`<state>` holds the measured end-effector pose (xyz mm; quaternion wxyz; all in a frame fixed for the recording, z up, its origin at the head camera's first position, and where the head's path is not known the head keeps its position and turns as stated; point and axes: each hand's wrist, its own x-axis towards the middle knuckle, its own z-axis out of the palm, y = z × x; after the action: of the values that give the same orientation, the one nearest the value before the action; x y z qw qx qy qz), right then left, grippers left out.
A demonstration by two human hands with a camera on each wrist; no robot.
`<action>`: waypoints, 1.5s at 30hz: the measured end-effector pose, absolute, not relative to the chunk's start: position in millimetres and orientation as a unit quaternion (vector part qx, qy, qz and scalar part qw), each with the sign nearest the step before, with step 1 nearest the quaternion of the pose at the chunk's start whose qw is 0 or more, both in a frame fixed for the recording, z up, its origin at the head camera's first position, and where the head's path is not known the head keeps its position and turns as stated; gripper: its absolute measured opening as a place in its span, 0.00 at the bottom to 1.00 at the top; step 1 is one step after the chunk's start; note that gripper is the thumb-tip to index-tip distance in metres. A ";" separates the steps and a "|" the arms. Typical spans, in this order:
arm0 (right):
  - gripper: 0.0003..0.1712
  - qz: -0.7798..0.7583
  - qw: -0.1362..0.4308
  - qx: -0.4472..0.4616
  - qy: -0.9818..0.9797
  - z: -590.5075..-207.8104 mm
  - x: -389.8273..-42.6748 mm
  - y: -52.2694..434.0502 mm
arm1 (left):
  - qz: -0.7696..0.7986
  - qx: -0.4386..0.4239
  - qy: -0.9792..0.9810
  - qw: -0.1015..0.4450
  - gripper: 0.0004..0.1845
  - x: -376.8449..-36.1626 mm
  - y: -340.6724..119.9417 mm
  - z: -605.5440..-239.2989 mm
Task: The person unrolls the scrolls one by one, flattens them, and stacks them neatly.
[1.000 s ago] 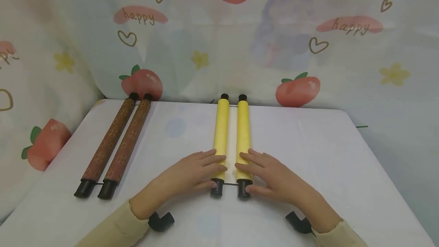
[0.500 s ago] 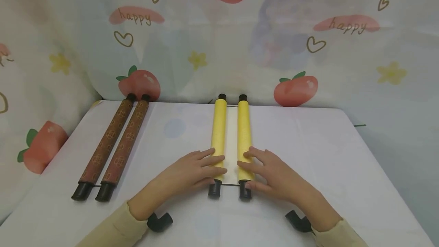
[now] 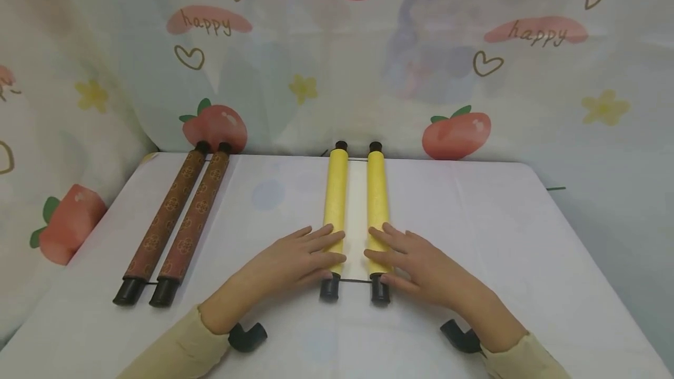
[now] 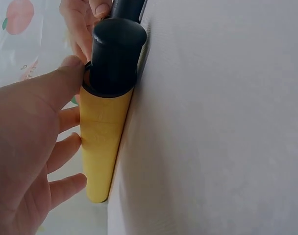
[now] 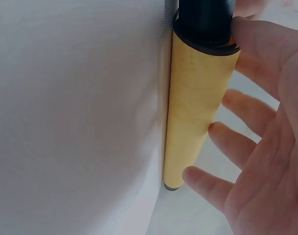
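Note:
A yellow scroll lies lengthwise in the middle of the white table (image 3: 474, 221), partly unrolled into two rollers. My left hand (image 3: 297, 257) rests with straight fingers on the near end of the left roller (image 3: 335, 197). My right hand (image 3: 418, 262) rests the same way on the right roller (image 3: 377, 192). A narrow white strip (image 3: 357, 215) shows between the rollers. Each thumb lies beside a black end cap (image 3: 329, 289). In the left wrist view my left hand (image 4: 26, 147) lies along the yellow roller (image 4: 102, 147). In the right wrist view my right hand (image 5: 266, 161) touches its roller (image 5: 195, 107).
A brown patterned scroll (image 3: 179, 221), rolled shut into two rollers with black caps, lies on the table's left side. A curtain (image 3: 337, 63) printed with peaches and hearts hangs behind the table and down its left side. The table's right edge (image 3: 590, 250) drops off.
The two yellow rollers have moved slightly apart under my hands, and the white strip between them is wider.

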<state>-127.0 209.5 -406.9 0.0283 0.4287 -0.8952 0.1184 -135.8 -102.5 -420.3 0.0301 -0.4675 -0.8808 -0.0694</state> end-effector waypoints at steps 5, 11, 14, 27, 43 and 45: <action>0.25 0.119 0.025 0.439 -0.890 -404.6 -128.3 210.0 | -0.080 -0.468 -0.879 0.042 0.19 -136.2 -102.6 -421.7; 0.23 0.126 0.073 0.452 -0.880 -405.1 -129.3 212.6 | -0.069 -0.463 -0.881 0.059 0.19 -135.8 -101.3 -422.7; 0.22 0.123 0.080 0.446 -0.883 -405.6 -128.5 214.0 | -0.070 -0.465 -0.881 0.058 0.18 -135.6 -101.2 -422.0; 0.16 0.152 0.040 0.419 -0.894 -406.5 -126.0 210.5 | -0.091 -0.471 -0.874 0.081 0.12 -135.0 -101.0 -421.7; 0.18 0.153 0.081 0.436 -0.883 -407.4 -130.2 214.8 | -0.085 -0.477 -0.870 0.088 0.10 -140.0 -104.4 -419.9; 0.19 0.148 0.088 0.437 -0.883 -407.5 -130.2 215.6 | -0.086 -0.475 -0.871 0.085 0.10 -140.0 -104.4 -419.4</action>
<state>-130.2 215.6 -407.5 0.0877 0.4371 -0.8829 0.1477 -140.0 -104.4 -419.4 0.0852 -0.4755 -0.8713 -0.0861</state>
